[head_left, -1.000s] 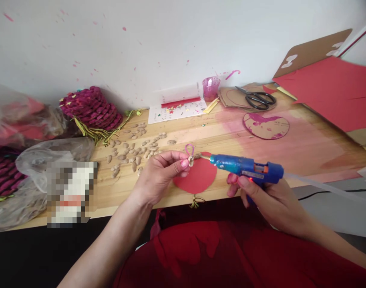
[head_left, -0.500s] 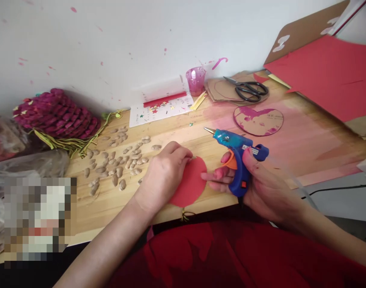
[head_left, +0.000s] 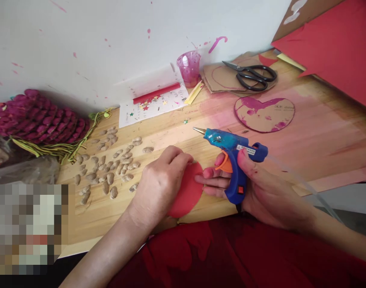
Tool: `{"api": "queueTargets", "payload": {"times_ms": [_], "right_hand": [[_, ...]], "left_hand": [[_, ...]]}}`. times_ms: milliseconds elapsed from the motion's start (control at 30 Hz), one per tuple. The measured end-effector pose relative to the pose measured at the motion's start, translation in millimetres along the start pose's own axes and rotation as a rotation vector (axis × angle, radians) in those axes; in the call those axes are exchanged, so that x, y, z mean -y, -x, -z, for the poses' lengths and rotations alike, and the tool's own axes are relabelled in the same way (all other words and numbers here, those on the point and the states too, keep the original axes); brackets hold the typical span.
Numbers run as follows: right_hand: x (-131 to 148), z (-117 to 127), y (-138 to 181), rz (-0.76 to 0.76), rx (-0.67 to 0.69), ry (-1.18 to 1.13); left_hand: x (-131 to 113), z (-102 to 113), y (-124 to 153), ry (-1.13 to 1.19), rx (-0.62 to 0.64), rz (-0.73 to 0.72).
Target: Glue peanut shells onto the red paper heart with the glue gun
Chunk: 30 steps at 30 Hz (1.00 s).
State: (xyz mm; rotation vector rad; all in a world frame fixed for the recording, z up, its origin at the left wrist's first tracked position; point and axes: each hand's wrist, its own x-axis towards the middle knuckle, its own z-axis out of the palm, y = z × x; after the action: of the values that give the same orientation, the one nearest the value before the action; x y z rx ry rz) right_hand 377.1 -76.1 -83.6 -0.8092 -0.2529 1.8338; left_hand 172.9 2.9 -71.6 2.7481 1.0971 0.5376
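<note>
My left hand (head_left: 163,182) is curled, knuckles up, and presses down on a red paper disc (head_left: 187,192) at the front edge of the wooden table (head_left: 306,136). What lies under its fingers is hidden. My right hand (head_left: 255,188) grips a blue hot glue gun (head_left: 232,150) by its handle, nozzle pointing up and left, clear of the disc. Two fingers of that hand stretch out and touch the disc's right edge. A clear glue stick trails from the back of the gun.
Several peanut shells (head_left: 111,168) lie scattered left of my hands. A magenta woven piece with yellow-green cords (head_left: 41,122) sits at far left. Behind are a sticker sheet (head_left: 153,106), a pink cup (head_left: 189,68), black scissors (head_left: 253,74), a paint-stained cardboard heart (head_left: 264,114) and red paper sheets (head_left: 336,48).
A second ago my left hand held a small looped piece at the gun's nozzle above the disc. It has since come down onto the disc, and the gun has swung away, nozzle up.
</note>
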Motion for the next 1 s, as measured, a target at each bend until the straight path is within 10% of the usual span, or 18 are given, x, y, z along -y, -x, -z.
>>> {"api": "queueTargets", "payload": {"times_ms": [1000], "right_hand": [[0.9, 0.0, 0.6, -0.010, -0.014, 0.005]], "left_hand": [[-1.8, -0.2, 2.7, 0.056, -0.011, 0.055]]}}
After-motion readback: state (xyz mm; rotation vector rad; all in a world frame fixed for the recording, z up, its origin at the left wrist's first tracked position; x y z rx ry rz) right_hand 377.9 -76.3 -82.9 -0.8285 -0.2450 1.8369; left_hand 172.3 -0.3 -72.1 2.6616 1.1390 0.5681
